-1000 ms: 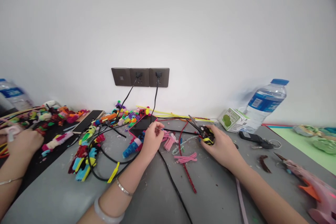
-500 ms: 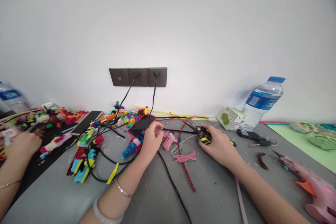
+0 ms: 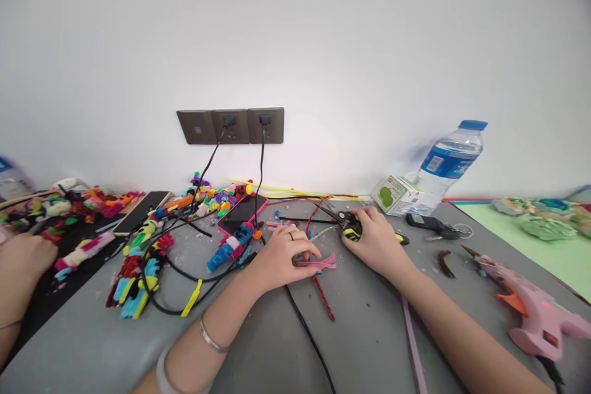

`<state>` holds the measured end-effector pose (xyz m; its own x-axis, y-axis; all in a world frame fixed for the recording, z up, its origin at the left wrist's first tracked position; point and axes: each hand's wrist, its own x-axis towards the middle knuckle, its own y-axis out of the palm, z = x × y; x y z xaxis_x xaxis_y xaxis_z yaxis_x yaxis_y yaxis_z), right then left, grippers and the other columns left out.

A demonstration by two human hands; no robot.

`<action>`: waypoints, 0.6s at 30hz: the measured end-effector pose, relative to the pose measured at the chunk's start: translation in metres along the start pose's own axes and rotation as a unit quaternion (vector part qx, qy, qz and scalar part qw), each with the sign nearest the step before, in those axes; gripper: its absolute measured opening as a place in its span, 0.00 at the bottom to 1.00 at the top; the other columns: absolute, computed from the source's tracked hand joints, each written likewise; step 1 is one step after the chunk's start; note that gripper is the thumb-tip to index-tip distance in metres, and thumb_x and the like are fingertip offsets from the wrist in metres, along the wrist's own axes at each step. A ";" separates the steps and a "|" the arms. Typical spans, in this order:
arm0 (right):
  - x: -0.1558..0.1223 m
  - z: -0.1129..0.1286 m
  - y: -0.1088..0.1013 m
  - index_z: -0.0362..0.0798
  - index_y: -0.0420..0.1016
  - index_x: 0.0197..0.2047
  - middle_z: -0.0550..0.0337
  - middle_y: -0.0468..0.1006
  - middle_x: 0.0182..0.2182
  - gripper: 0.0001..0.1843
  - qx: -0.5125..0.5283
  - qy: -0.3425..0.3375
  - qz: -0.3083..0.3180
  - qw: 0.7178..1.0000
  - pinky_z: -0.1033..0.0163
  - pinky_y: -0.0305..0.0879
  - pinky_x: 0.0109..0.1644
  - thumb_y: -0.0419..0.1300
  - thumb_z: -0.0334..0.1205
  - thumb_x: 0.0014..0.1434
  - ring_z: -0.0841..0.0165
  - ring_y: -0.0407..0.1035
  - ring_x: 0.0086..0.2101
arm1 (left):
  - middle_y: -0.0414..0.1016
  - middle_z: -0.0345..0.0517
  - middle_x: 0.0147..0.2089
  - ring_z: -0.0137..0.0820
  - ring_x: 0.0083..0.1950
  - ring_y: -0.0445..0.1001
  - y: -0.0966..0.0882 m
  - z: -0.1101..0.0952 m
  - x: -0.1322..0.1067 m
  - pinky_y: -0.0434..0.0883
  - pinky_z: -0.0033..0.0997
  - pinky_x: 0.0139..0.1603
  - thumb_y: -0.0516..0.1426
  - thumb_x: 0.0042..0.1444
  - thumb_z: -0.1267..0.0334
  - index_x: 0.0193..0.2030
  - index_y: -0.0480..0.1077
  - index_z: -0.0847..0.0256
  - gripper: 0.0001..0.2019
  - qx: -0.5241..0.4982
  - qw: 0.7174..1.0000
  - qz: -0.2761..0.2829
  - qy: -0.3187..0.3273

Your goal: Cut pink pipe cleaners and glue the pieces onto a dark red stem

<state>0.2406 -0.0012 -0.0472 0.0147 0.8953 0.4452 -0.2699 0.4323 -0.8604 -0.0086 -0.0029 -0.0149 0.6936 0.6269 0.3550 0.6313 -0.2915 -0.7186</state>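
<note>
My left hand [image 3: 290,257] is low over the table, its thumb and fingers closing around a small bunch of pink pipe cleaners [image 3: 329,262]. The bunch still lies at table level, and the fingers partly cover it. Wrapped around the black and yellow handles of a pair of scissors [image 3: 351,228] is my right hand [image 3: 375,239]. Their dark blades point left and rest near the table. A red tinsel pipe cleaner [image 3: 324,300] runs under my left hand. Just left of that hand lies a blue fuzzy figure [image 3: 225,253].
Black cables [image 3: 305,317] cross the table to wall sockets [image 3: 231,127]. Phones [image 3: 143,212] and colourful pipe-cleaner figures [image 3: 138,277] lie left. A green box [image 3: 391,194], water bottle [image 3: 447,166], keys [image 3: 455,231] and pink glue gun [image 3: 530,305] are right. Another person's hand [image 3: 28,258] is far left.
My left hand has moved right and down from above the phone to the pink pipe cleaners. My right hand stays on the scissors. The view has shifted slightly.
</note>
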 end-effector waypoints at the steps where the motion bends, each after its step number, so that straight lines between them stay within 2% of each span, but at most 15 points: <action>1: 0.000 0.000 -0.001 0.46 0.70 0.52 0.47 0.73 0.47 0.24 0.000 0.000 0.003 1.000 0.50 0.65 0.49 0.59 0.42 0.51 0.51 0.69 0.47 | 0.77 0.42 0.38 0.35 0.44 0.75 0.000 0.000 0.000 0.59 0.43 0.63 0.64 0.53 0.65 0.40 0.77 0.55 0.07 0.011 1.000 0.010 0.001; 5: 0.000 0.001 -0.002 0.45 0.70 0.54 0.46 0.72 0.47 0.25 -0.007 0.009 0.024 1.000 0.49 0.65 0.48 0.60 0.46 0.54 0.51 0.69 0.46 | 0.77 0.44 0.40 0.37 0.44 0.74 -0.002 -0.002 -0.001 0.58 0.46 0.63 0.63 0.53 0.66 0.41 0.78 0.53 0.08 0.040 0.999 0.019 -0.009; 10: -0.002 -0.003 0.004 0.47 0.73 0.53 0.46 0.72 0.47 0.24 -0.013 0.008 0.015 1.000 0.48 0.65 0.48 0.60 0.50 0.56 0.50 0.67 0.47 | 0.76 0.43 0.37 0.38 0.45 0.72 -0.002 -0.006 -0.002 0.59 0.45 0.60 0.62 0.54 0.68 0.34 0.77 0.53 0.04 0.045 0.999 0.014 0.002; 15: -0.003 -0.002 0.001 0.47 0.75 0.51 0.45 0.71 0.47 0.20 0.009 -0.006 -0.006 1.000 0.46 0.64 0.51 0.56 0.49 0.61 0.49 0.66 0.48 | 0.74 0.43 0.35 0.35 0.42 0.71 -0.002 -0.006 0.000 0.63 0.38 0.54 0.58 0.58 0.69 0.34 0.73 0.56 0.05 0.031 0.999 0.023 0.006; 18: 0.000 0.009 -0.013 0.48 0.74 0.51 0.45 0.72 0.49 0.17 0.061 -0.038 -0.040 0.997 0.45 0.63 0.53 0.53 0.45 0.64 0.50 0.66 0.49 | 0.73 0.46 0.40 0.35 0.44 0.71 -0.003 -0.008 0.001 0.65 0.33 0.48 0.54 0.62 0.69 0.36 0.70 0.58 0.05 -0.028 1.000 -0.013 0.005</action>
<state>0.2358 -0.0079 -0.0342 -0.0301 0.8462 0.5320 -0.3854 0.4812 -0.7873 -0.0070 -0.0068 -0.0078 0.6806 0.6270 0.3791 0.6669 -0.3158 -0.6749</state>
